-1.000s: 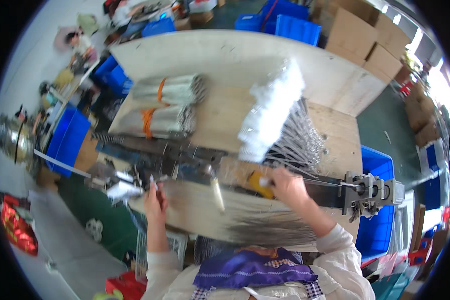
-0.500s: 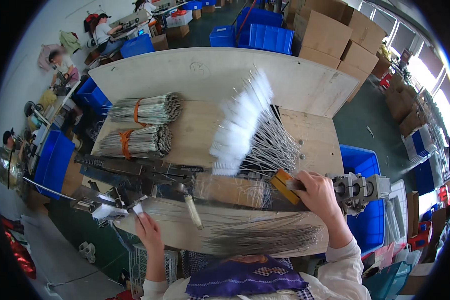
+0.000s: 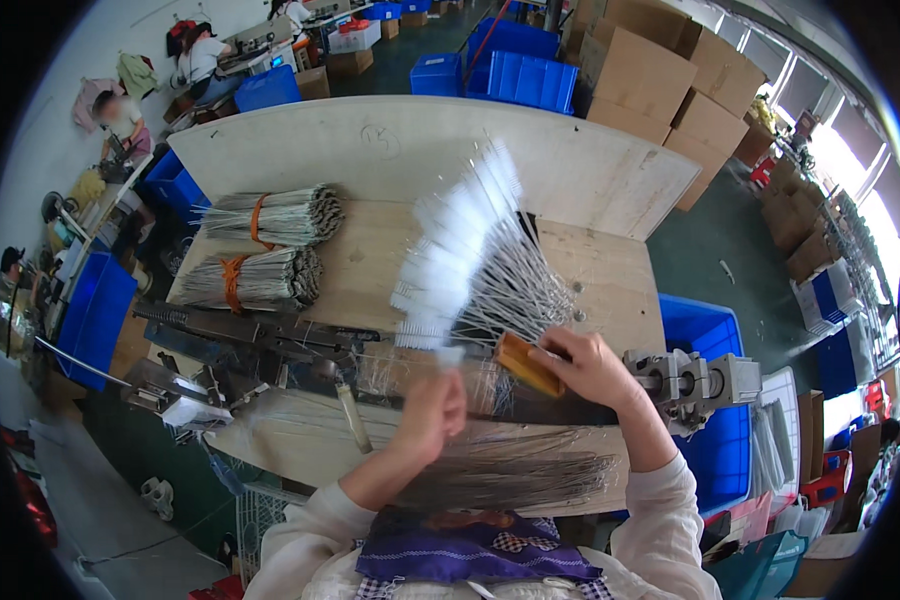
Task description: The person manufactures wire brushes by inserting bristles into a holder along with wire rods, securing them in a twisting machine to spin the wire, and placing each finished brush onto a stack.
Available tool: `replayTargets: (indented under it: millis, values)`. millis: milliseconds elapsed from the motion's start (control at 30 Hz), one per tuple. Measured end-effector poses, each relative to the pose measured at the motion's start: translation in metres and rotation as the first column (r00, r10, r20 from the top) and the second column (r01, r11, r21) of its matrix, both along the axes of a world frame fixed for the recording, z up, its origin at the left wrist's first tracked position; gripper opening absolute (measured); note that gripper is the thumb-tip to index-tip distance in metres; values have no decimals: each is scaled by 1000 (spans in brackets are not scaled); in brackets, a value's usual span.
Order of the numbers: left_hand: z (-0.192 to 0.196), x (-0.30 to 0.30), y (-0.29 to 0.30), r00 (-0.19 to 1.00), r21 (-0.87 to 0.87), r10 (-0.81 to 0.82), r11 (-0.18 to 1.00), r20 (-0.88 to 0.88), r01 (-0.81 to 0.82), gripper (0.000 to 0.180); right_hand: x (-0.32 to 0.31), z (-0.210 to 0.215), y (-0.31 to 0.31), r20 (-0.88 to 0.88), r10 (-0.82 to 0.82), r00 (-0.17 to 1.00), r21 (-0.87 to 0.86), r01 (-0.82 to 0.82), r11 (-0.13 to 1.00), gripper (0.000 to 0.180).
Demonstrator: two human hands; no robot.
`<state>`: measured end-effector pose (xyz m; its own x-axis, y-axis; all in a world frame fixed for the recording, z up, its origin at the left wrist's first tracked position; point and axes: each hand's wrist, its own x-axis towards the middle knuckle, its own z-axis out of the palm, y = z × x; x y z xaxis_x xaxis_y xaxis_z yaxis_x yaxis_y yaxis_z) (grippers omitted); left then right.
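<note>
My left hand (image 3: 432,412), smeared by motion, is closed in front of the brush pile. A small white bristle piece (image 3: 451,356) sticks up from its fingertips, its shape blurred. On the right, my right hand (image 3: 585,368) grips a yellow-orange block (image 3: 528,364) over the machine bar's right part. Just beyond both hands lies a fanned pile of white-bristled twisted-wire brushes (image 3: 460,245), bristles to the left and bare wire stems (image 3: 520,285) to the right. Loose thin wires (image 3: 530,478) lie along the table's near edge.
Two wire bundles (image 3: 270,218) tied with orange bands lie at the back left. A dark metal machine (image 3: 260,335) spans the table, with a grey clamp head (image 3: 695,385) at its right end. A pale board (image 3: 370,140) stands behind. A blue crate (image 3: 720,480) stands at the right.
My left hand has moved right and away from the machine's left end, carrying the white piece to the middle. My right hand and the block have shifted slightly left.
</note>
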<state>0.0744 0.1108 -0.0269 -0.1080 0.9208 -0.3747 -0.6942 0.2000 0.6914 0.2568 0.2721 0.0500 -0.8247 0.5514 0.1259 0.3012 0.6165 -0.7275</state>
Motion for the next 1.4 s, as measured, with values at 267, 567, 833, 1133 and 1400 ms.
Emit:
replayTargets:
  millis: [267, 567, 833, 1133, 1400]
  values:
    - [3, -24, -28, 952, 55, 223, 975, -207, -217, 28, -105, -28, -33, 173, 251, 952, 251, -289, 924, 32]
    - [4, -22, -32, 938, -14, 275, 958, -211, -285, 35, -74, 11, -33, 10, 230, 973, -46, -229, 972, 23]
    - [19, -5, -13, 960, 163, 134, 971, 245, -177, 79, -85, 7, -6, 128, 261, 957, -660, -114, 742, 27]
    - [29, -41, -29, 801, 249, 148, 904, 580, -347, 85, -84, 8, -47, -30, 88, 996, 350, -72, 934, 34]
    - [29, -35, -41, 830, 230, 227, 894, 509, -385, 93, -124, 10, -59, -193, 49, 980, 289, 9, 957, 13]
